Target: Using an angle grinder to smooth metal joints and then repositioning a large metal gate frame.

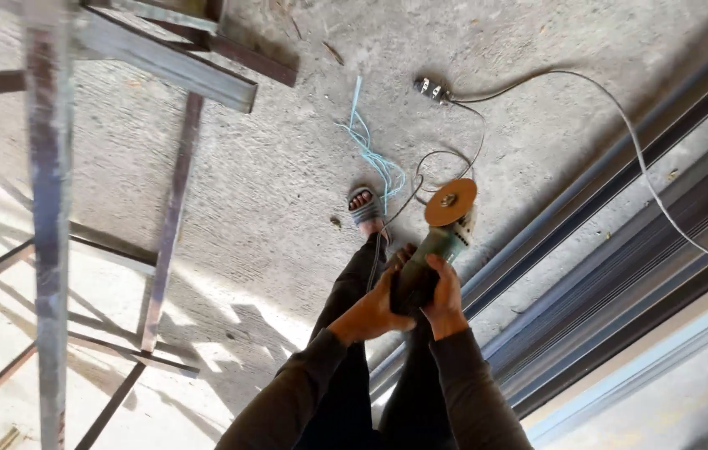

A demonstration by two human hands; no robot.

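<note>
Concrete floor (pixel 287 167): grey and rough, filling most of the view; bright sun patches lie near left.
Steel frame (pixel 50 208): welded square tubing on the left, uprights and cross bars running from far to near.
Long steel bars (pixel 620 275): a bundle lying diagonally on the right, from near centre up to far right.
White cable (pixel 645 167): runs from the socket block (pixel 431 89) at far centre, across the bars to the right edge.
Blue string (pixel 371 150): loose tangle on the floor, just beyond the sandalled foot (pixel 364 208).
Grinder (pixel 441 242): green body held in mid-air at centre, orange disc (pixel 451 202) on its far end, facing up, clear of any metal.
Left hand (pixel 371 312): wrapped closed around the rear of the grinder body.
Right hand (pixel 446 300): closed on the body just beside the left hand, fingers over the top.
Doing it well: judged from this, both fists should be firm, the thin black cord (pixel 421 179) kept behind the disc, the foot well away.
</note>
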